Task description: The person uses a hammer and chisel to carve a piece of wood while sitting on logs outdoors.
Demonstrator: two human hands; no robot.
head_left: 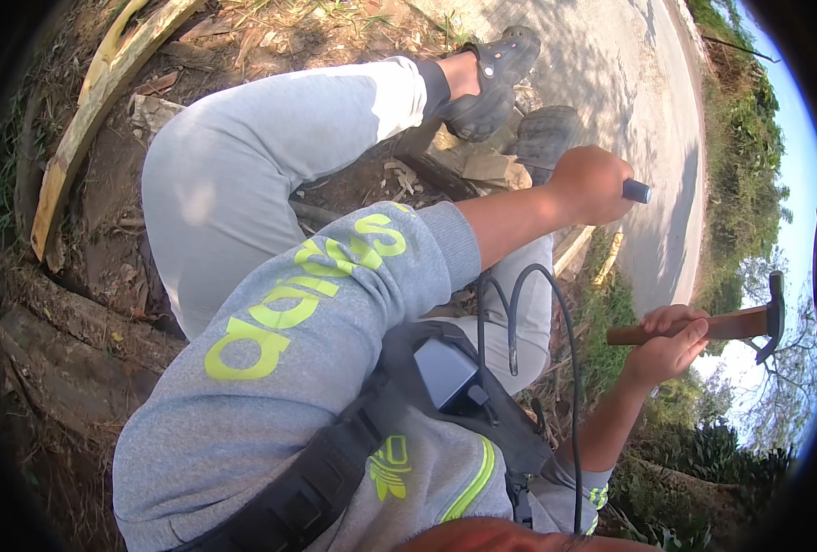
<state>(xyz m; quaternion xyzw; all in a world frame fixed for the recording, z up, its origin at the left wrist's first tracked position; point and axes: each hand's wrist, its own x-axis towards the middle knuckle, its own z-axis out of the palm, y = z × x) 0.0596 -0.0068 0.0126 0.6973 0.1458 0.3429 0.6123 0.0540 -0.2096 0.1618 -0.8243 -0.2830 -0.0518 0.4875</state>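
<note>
My left hand (pixel 592 187) is closed in a fist around a short dark cylinder (pixel 637 190). Only the cylinder's bluish-black end sticks out past the fist, so its kind cannot be made out. Lower and to the right, my right hand (pixel 671 342) grips a claw hammer (pixel 738 325) by its brown wooden handle. The dark metal head (pixel 776 317) is raised against the sky, apart from my left hand. Below my left forearm, pale split wood pieces (pixel 496 170) lie on the ground between my dark clogs (pixel 491 87).
My legs in grey trousers (pixel 234 166) are bent in front of me. A long curved strip of wood (pixel 105 97) lies at the far left, near a log (pixel 77 368). A black cable (pixel 574 368) loops from a pouch on my chest. Beyond runs a paved road (pixel 657 138).
</note>
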